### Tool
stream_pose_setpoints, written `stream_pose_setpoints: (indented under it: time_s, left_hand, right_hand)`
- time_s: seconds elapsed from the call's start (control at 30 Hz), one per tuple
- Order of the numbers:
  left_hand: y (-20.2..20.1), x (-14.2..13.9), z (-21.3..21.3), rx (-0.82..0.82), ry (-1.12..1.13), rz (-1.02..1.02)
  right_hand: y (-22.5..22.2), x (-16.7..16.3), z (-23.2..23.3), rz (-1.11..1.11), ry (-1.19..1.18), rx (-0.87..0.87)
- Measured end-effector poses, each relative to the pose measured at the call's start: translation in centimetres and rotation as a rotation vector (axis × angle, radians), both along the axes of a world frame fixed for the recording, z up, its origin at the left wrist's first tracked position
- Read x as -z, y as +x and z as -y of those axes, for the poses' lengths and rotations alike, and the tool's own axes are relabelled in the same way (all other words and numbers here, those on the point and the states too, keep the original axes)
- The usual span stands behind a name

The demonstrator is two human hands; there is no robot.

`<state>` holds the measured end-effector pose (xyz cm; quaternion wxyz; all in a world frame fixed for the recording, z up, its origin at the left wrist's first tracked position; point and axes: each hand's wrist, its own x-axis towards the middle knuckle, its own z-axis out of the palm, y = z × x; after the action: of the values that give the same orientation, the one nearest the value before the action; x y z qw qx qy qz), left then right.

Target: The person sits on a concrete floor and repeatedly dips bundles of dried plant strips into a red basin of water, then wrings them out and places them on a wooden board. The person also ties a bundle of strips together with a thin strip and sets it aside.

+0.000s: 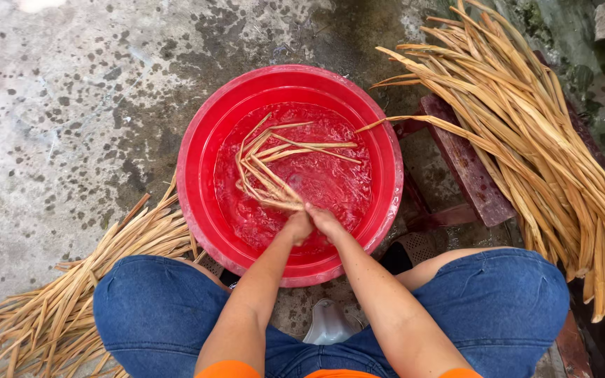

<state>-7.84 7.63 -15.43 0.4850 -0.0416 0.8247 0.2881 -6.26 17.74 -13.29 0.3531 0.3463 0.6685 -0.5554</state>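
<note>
A loose heap of pale dry straw-coloured strips (85,280) is lying near left on the wet concrete. In the round red plastic basin (204,168), the left hand (297,225) and right hand (325,221) are pressing together, clenching a wet bundle of long tan strips (274,168) by its near end. Soaked, it is probably going limp and slippery. Fingertips are hidden. A bigger pile of tan strips (526,140) is running off right.

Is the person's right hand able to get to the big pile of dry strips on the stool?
Probably yes. The right hand is down in the red basin, gripping wet strips together with the left hand. The dry pile lies on that same side with nothing between, though it would have to let go first.
</note>
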Motion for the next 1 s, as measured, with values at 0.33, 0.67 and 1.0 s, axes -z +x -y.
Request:
stream_pose_setpoints:
  time_s: [0.33,0.67,1.0]
  left_hand:
    - [1.1,-4.1,-0.2,-0.536,1.427,0.389]
    - [5.2,-7.6,-1.0,-0.471,1.067,0.274]
    - [8.1,-12.1,1.6,-0.767,1.217,0.403]
  right_hand:
    - [0.8,-5.9,-3.2,-0.530,0.000,-0.133]
    - [5.4,-10.2,-5.4,-0.562,0.340,-0.438]
    - [8.0,-17.0,-3.9,-0.653,0.735,-0.603]
